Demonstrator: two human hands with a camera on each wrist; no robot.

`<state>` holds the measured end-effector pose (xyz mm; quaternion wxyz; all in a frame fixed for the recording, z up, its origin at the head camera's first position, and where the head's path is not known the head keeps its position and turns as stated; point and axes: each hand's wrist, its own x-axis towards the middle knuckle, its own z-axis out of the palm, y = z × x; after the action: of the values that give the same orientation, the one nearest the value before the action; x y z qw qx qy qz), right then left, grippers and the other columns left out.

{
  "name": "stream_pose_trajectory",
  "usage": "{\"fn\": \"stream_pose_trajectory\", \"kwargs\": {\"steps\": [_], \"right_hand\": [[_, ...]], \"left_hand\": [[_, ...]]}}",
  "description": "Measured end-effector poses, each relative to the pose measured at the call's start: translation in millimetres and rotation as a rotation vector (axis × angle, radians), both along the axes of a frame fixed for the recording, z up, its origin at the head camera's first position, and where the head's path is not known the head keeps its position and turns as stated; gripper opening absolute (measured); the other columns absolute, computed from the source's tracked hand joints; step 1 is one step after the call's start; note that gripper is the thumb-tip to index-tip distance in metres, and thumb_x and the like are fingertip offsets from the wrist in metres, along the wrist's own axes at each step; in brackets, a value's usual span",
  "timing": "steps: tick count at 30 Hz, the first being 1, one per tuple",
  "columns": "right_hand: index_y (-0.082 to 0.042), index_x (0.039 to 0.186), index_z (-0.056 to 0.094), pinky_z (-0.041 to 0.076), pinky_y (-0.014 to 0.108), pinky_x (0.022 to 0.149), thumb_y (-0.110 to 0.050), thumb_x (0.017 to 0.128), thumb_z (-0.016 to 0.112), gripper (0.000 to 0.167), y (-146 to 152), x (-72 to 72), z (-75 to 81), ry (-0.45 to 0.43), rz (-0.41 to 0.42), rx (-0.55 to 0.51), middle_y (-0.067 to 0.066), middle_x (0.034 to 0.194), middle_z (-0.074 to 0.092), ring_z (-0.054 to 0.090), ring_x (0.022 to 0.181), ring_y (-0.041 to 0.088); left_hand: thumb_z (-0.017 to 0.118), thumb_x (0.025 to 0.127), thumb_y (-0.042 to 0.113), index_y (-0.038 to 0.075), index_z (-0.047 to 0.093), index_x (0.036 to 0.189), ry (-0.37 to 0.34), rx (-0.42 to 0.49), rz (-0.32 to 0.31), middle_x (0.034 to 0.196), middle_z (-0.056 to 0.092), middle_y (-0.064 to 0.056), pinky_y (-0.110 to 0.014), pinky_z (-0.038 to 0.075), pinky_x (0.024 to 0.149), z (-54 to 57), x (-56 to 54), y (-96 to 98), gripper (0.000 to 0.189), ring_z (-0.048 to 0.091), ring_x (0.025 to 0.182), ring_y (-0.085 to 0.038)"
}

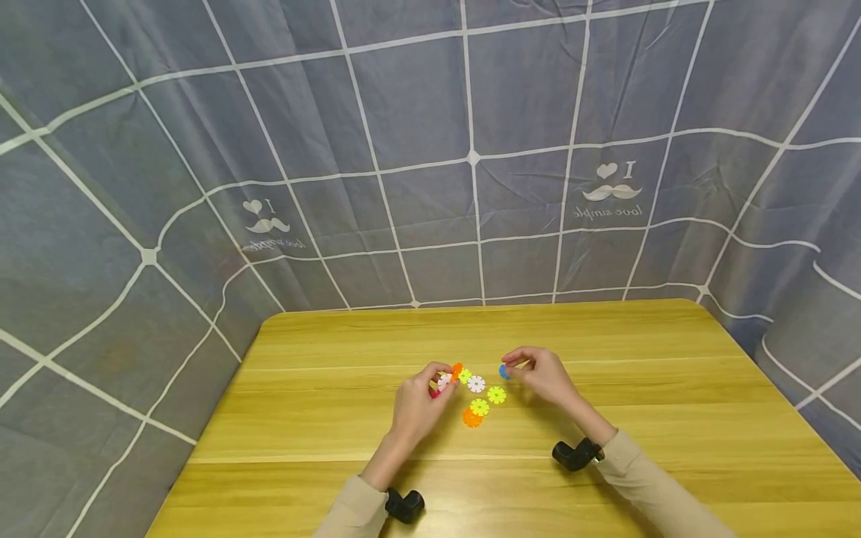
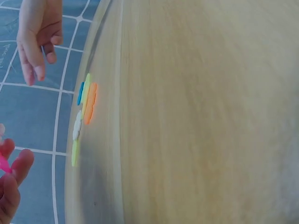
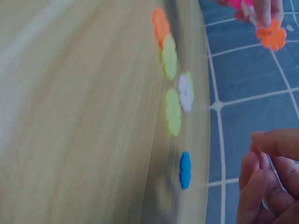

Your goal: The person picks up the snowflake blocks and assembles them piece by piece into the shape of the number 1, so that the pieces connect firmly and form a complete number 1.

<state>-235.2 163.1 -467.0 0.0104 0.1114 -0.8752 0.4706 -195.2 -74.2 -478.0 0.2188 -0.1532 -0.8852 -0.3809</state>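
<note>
My left hand [image 1: 415, 406] pinches a small joined cluster of notched plastic snowflake discs. In the cluster are an orange disc [image 3: 271, 35], a white disc [image 1: 444, 382] and a pink disc [image 2: 4, 164]. Fingers loosely bent and nothing between them, my right hand [image 1: 546, 378] hovers close to a blue disc [image 3: 185, 170] that lies flat on the table. Between the hands lie a loose white disc [image 1: 476, 384] and a yellow disc [image 1: 496, 394]. Another yellow disc [image 1: 480, 407] overlaps an orange disc [image 1: 472, 419] nearer to me.
A wooden table [image 1: 303, 418] carries all the loose discs. Behind it hangs a grey curtain [image 1: 417, 149] with white grid lines, meeting the far table edge. On each wrist sits a black camera mount [image 1: 576, 453].
</note>
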Motion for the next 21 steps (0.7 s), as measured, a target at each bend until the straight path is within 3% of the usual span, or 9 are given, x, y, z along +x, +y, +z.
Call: {"fn": "stream_pose_trajectory", "kwargs": {"steps": [4,14,21], "right_hand": [[-0.001,0.099,0.071,0.043,0.021,0.056,-0.007,0.082,0.072,0.018,4.2,-5.9,-1.8,0.005,0.006,0.050,0.014,0.093,0.073,0.054,0.061,0.011],[-0.007,0.101,0.071,0.046,0.028,0.064,-0.013,0.078,0.077,0.025,6.6,-16.9,-7.9,-0.100,-0.038,0.143,0.010,0.098,0.072,0.066,0.079,0.018],[-0.009,0.100,0.070,0.046,0.032,0.070,-0.019,0.075,0.080,0.028,5.1,-24.7,-13.2,-0.113,-0.050,0.247,0.006,0.094,0.071,0.064,0.085,0.021]], "left_hand": [[0.073,0.084,0.022,0.014,0.070,0.097,-0.010,0.005,0.002,0.075,0.068,-0.003,-0.012,0.027,0.040,-0.3,-0.7,-0.2,0.015,0.035,0.043,0.006],[0.071,0.085,0.021,0.014,0.070,0.095,-0.009,0.041,-0.011,0.076,0.067,-0.002,-0.012,0.027,0.039,2.8,0.1,2.4,0.012,0.034,0.042,0.007],[0.070,0.086,0.020,0.014,0.071,0.094,-0.042,0.061,-0.026,0.075,0.069,-0.001,-0.013,0.033,0.044,4.9,0.7,4.2,0.010,0.040,0.048,0.003]]}}
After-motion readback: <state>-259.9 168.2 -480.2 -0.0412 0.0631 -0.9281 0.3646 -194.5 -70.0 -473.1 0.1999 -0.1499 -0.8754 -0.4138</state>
